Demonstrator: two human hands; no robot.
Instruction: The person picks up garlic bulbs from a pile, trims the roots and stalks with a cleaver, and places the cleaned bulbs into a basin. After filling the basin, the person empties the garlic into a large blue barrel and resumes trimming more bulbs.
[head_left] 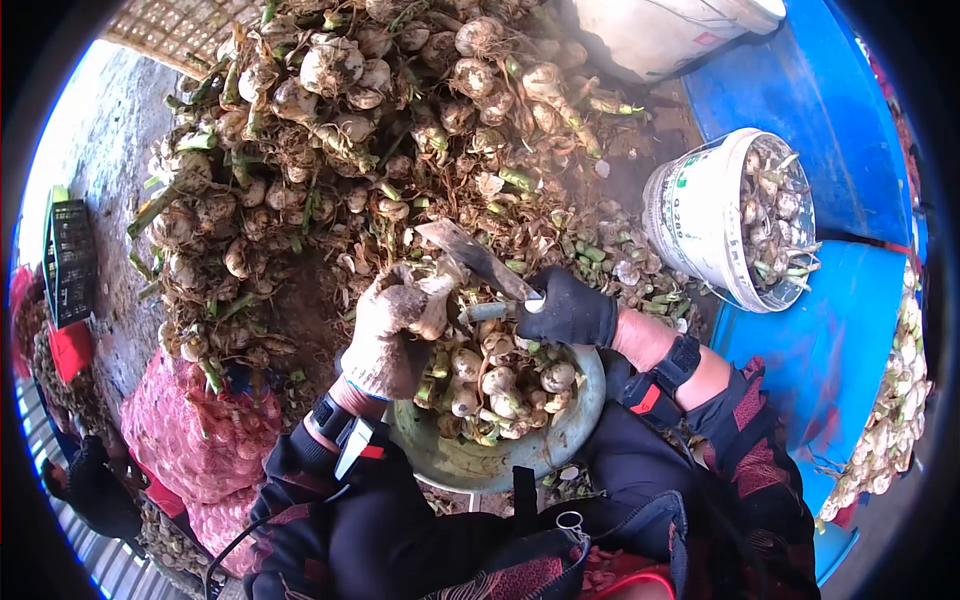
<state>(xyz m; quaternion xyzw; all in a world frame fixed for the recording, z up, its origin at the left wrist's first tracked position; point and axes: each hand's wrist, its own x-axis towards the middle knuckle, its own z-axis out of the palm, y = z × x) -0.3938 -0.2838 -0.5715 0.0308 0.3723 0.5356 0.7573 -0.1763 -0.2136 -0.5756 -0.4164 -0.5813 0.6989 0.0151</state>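
Observation:
My left hand [385, 335], in a dirty white glove, is closed around a garlic bulb [432, 305] with dry roots and skin. In a black glove, my right hand [570, 310] grips a knife [475, 258] whose worn, brownish blade points up and left, close above the bulb. Its handle is mostly hidden by the fingers. Below both hands a greenish basin [575, 425] rests at my lap, holding several trimmed garlic bulbs [498, 380] and bits of stem.
A large heap of untrimmed garlic [330, 130] lies ahead. To the right, a tilted white bucket [690, 215] of garlic stands beside blue sheeting [810, 90]. A pink mesh sack [195, 430] sits at left, with a black crate [72, 260] and another person [95, 490] beyond.

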